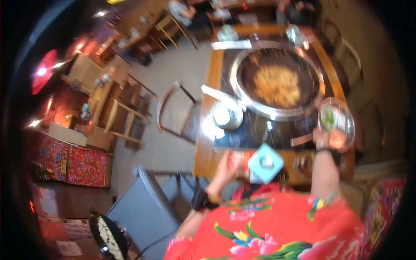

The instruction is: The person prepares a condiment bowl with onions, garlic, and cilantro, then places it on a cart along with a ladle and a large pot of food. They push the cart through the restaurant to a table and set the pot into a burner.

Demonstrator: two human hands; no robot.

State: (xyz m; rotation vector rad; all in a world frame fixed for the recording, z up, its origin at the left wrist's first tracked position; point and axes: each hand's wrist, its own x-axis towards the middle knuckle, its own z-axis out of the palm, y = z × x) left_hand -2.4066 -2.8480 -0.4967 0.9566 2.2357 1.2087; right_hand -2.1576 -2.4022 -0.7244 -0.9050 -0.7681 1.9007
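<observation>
Item: small metal plate (337, 122), round, shiny rim, carrying a green garnish and something reddish (too blurred to name). Location: raised at the right edge of the desk (203, 147), just beside the rim of the large round pan (277, 82), slightly tilted toward it.

Right hand (321, 139): reaches forward, fingers closed on the plate's lower edge; wristband visible.

Left hand (227, 167): low at the near edge of the desk, curled about a small reddish object; whether it grips or merely rests, I cannot tell.

Handling note (judgement): the plate looks to be in the act of being brought over the pan. Keep it level until it is above the dark cooking surface, then tip gently, so nothing slides onto the desk; hold the fingers clear of the pan's rim, which is probably hot.

Adjacent: pan holds a yellowish heap at its centre; a lidded metal pot (226, 115) stands left of it; a light blue square box (265, 162) sits near the front edge. Wearer's red flowered garment (277, 229) fills the foreground. Wooden chair (173, 110) stands left of the desk.
</observation>
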